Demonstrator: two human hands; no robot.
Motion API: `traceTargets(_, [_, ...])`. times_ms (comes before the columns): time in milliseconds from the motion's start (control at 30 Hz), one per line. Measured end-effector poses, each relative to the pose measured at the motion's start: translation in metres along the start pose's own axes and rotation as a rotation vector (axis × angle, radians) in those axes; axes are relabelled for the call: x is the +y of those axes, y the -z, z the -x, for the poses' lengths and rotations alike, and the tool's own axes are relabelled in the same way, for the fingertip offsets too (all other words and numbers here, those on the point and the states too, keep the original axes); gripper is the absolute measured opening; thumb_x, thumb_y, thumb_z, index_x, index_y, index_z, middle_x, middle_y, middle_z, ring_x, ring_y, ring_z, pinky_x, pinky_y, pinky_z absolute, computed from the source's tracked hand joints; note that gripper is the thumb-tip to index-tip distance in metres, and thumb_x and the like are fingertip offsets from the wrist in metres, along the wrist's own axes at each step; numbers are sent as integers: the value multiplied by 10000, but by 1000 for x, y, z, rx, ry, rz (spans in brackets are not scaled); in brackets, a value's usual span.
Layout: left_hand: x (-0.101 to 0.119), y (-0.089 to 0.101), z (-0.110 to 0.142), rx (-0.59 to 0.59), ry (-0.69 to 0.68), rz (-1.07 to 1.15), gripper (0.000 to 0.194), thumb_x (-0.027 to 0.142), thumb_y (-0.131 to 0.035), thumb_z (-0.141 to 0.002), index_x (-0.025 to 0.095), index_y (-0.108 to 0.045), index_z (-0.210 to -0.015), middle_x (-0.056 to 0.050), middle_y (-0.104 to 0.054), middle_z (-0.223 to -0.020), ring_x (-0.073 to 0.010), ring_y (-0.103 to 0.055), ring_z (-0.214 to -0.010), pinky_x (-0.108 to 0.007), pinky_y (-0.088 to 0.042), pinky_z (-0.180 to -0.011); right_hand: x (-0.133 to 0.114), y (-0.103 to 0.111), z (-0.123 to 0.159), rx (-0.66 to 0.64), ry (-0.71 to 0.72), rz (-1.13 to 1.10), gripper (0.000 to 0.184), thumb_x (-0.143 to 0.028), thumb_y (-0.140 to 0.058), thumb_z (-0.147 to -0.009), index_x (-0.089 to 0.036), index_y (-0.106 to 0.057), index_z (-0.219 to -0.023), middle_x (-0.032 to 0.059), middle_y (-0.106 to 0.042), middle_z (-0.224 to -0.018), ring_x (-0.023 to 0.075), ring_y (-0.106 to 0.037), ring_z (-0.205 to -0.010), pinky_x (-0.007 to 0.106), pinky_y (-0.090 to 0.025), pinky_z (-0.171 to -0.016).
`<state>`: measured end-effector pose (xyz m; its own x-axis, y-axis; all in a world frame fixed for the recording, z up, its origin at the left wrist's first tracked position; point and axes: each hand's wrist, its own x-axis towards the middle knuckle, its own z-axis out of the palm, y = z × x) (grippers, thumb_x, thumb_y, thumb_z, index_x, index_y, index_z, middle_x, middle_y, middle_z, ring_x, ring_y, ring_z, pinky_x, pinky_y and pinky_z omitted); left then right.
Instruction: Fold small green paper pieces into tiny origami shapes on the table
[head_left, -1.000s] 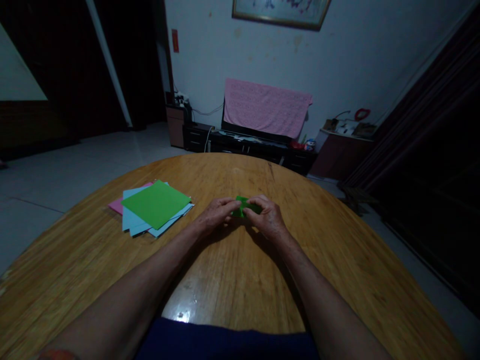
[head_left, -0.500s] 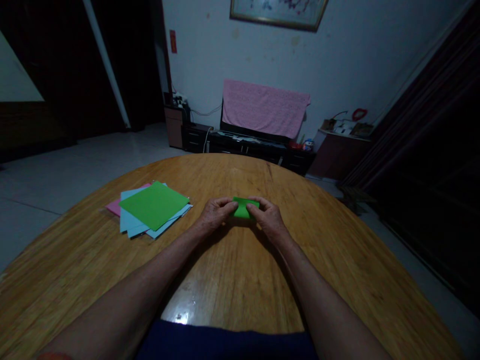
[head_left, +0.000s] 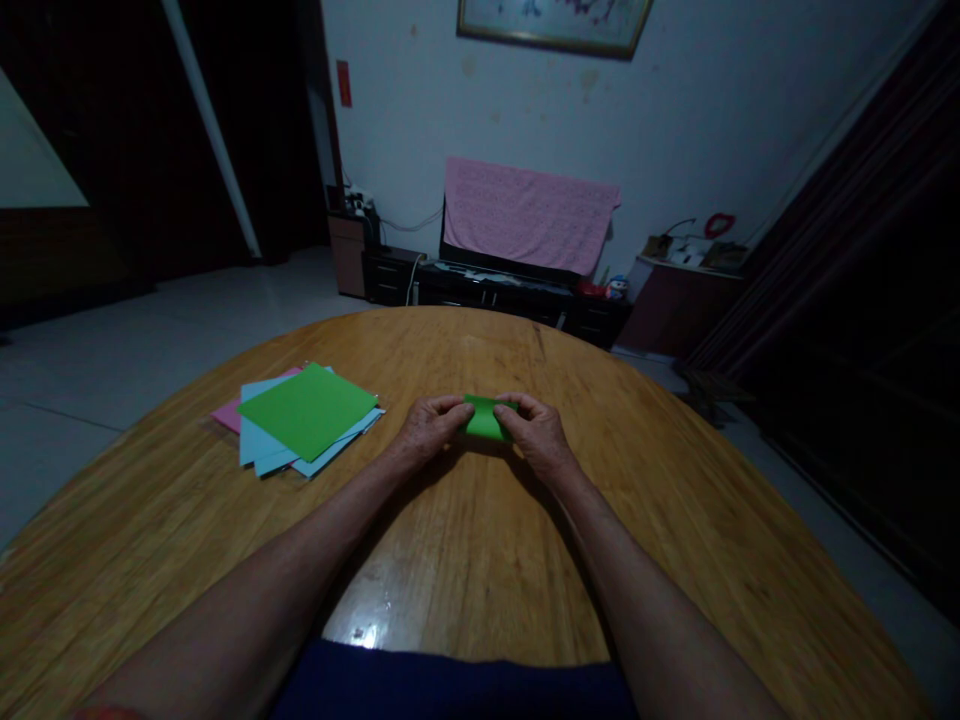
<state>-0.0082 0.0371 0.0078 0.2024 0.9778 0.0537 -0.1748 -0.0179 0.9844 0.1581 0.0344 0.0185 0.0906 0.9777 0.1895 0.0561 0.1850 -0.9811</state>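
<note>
Green folded paper (head_left: 485,424) is being gripped at both ends.
Your left hand (head_left: 430,424) is pinching its left end and your right hand (head_left: 538,432) is pinching its right end, thumbs on the near face. You are holding it over the wooden table (head_left: 472,560), right of the fanned coloured paper sheets (head_left: 309,410). For a crisp crease, you should probably be levelling both thumbs and pressing outward evenly.

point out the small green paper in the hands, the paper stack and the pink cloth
Small green paper (head_left: 484,422): head view, on its uncovered middle
Paper stack (head_left: 309,410): head view, on its green top
Pink cloth (head_left: 529,215): head view, middle of its hanging front
</note>
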Motion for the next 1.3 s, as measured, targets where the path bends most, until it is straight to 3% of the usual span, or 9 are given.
traceTargets(100, [2,-4,1,38,-11,57,154,254,-715,-728,151,-719,-843,-11,-606,-646,-93,-499,-553,-200,-363,-514,1,0,1,-7,9,2,281,-372,-721,-612,-156,-701,-791,14,-632,-667,151,-552,-615,274,-424,-595])
traceTargets(367, [-3,-8,3,51,-18,129,156,298,-715,-713,161,-691,-785,9,-577,-622,-95,-499,-552,-218,-362,-520,-1,-1,3,-18,5,10,302,-370,-713,-614,-142,-700,-813,14,-633,-676,149,-556,-627,269,-433,-600])
traceTargets(933, [-2,-2,-1,49,-64,-121,163,316,-685,-702,153,-688,-693,4,-539,-535,-94,-449,-481,-227,-313,-473,8,5,-1,-44,59,111,258,-379,-687,-643,-157,-697,-773,6,-618,-667,140,-539,-614,259,-420,-588])
traceTargets(1300, [-3,-3,0,49,-65,-123,165,319,-668,-713,158,-679,-680,9,-523,-523,-94,-441,-481,-232,-306,-477,8,6,-2,-84,72,147,251,-379,-666,-658,-161,-684,-781,-1,-597,-652,127,-517,-585,248,-404,-556])
